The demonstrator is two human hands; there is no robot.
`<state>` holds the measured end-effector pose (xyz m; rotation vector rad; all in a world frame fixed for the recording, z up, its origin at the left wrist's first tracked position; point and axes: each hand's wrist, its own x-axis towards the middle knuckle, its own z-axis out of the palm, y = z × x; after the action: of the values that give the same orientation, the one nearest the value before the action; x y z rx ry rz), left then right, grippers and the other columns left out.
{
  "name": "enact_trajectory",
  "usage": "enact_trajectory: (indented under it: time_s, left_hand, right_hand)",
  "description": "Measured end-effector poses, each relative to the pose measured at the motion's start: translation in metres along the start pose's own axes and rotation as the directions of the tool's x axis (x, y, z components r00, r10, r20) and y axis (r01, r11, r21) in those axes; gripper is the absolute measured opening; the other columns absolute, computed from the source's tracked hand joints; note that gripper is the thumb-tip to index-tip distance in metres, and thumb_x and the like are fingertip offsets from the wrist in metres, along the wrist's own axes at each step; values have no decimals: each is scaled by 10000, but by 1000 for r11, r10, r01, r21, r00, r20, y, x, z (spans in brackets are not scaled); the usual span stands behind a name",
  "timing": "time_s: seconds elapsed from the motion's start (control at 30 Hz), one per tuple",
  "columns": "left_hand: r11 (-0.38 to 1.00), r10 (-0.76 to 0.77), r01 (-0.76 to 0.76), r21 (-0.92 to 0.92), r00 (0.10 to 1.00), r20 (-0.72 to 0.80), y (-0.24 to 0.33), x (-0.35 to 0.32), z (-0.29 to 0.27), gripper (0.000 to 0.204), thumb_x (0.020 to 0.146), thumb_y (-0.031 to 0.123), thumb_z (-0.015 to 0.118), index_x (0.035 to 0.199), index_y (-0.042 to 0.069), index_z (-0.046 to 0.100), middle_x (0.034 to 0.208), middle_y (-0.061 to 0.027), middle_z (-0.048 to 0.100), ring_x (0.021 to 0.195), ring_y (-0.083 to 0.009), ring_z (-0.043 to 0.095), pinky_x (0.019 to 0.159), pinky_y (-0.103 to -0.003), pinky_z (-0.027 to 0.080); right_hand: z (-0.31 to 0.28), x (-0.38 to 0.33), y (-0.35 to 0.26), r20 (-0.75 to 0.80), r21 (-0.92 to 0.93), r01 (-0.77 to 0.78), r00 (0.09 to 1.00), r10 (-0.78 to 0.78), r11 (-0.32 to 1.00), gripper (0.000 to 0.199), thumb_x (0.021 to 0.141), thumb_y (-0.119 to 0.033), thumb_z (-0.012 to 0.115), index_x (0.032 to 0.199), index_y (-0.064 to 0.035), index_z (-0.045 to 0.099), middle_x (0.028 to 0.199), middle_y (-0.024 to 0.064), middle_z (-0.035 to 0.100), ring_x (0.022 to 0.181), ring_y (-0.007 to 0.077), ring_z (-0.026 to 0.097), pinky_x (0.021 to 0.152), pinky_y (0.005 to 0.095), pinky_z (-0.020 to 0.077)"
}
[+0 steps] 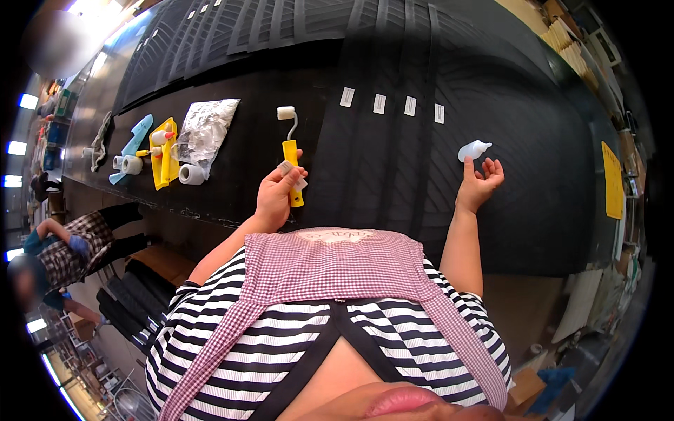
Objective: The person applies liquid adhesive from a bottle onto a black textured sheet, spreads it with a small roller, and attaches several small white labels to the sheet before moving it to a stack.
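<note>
My left hand point(279, 191) is closed around the yellow handle point(290, 149) of a small paint roller, whose white roller head point(286, 112) points away from me. A small whitish piece like a label or folded paper point(286, 167) is also at its fingers. On the right, my right hand point(480, 184) has its fingers spread and curled upward. Just beyond its fingertips, a translucent white squeeze bottle point(473, 151) lies tilted on the dark sheet, its nozzle toward the right. The thumb tip appears to touch the bottle's near side.
Several white labels point(379, 104) lie on long black strips. To the left are a silvery plastic bag point(208, 130), a yellow tray point(164, 168) with small rollers, white tape rolls point(191, 175) and a blue piece point(137, 137). A yellow card point(612, 181) is at the table's right edge. Another person point(77, 245) sits at left.
</note>
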<state>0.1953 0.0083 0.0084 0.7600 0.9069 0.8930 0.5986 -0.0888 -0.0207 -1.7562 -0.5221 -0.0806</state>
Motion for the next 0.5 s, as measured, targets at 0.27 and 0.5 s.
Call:
enact_trajectory:
  time_s: [0.27,0.5]
  left_hand:
    - [998,-43,39,39,992,119,13,-11,22,172,1002,169,595,1071,56,704,1485,-52,481,1150,-193,570,1052,-362,387]
    - [932,-251,295,-210,945,212,-1,16,59,293,997,241,611,1218,48,600,1178,-76,623,1081,-200,607,1007,-378,472]
  right_hand:
    - [25,-77,-57,414,315,177,859,-303,933,209,898,-35,705,967,-95,517,861,-10,507,718,64,479,664,218,446]
    - [75,-168,-108,873,331,-23,387,-297,943,751,853,-167,777,1428,-95,300,1084,153,646,934,242,679,829,339,539]
